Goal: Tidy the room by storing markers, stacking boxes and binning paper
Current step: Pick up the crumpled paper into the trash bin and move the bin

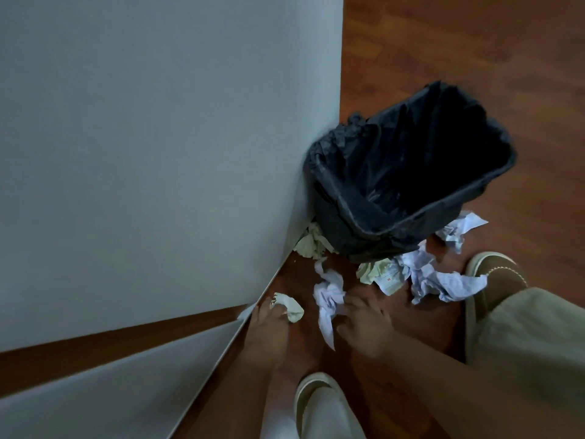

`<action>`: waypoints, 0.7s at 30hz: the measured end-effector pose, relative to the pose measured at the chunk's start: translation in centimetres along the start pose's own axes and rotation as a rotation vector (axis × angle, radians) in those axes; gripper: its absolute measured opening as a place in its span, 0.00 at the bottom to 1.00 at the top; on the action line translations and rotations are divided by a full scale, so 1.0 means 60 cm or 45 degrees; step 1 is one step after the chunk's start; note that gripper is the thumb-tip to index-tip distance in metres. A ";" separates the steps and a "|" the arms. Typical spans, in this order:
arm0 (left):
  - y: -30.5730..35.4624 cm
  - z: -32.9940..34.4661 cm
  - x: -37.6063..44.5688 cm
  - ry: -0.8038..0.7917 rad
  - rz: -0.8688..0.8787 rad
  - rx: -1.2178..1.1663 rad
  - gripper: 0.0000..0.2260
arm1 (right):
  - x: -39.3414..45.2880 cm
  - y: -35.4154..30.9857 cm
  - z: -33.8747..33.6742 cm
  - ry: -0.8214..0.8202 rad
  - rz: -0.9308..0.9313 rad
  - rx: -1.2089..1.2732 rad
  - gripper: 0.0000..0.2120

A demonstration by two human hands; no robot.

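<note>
Two hands are working low at the floor, because we are gathering crumpled paper to bin it. Our left hand (269, 324) is curling its fingers around a small pale paper ball (289, 307) beside the white wall (142, 153). Our right hand (364, 324) is pinching a wrinkled lilac sheet (329, 299). More scraps (443, 280), creased and jagged, are lying against the foot of the bin (395, 223), which is wearing a slack, glossy black liner and gaping open just beyond, ready for a short lift. Tan slippers (497, 270) are flanking us on the smooth reddish wooden floor (474, 42).
</note>
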State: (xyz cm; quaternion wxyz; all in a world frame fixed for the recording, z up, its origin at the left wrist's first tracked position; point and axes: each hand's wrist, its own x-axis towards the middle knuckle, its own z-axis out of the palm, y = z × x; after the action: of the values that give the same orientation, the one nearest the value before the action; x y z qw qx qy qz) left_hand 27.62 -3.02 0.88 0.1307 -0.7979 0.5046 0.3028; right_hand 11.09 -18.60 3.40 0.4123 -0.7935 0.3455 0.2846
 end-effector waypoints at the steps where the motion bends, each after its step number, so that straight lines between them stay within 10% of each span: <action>1: 0.004 -0.010 -0.016 0.074 0.018 -0.031 0.18 | -0.025 0.003 -0.010 0.043 -0.036 0.018 0.21; 15: 0.091 -0.294 -0.154 0.603 -0.040 -0.241 0.29 | -0.283 -0.075 -0.210 1.037 -0.740 0.163 0.21; 21: 0.138 -0.386 -0.171 0.769 0.057 -0.111 0.29 | -0.296 -0.079 -0.347 0.844 -0.498 0.491 0.22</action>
State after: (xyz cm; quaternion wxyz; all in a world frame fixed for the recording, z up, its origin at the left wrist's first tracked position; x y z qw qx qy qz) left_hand 25.30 -11.28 26.12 -0.0663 -0.8453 0.5247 0.0759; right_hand 7.63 -28.77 29.03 0.4660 -0.8010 0.3492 -0.1391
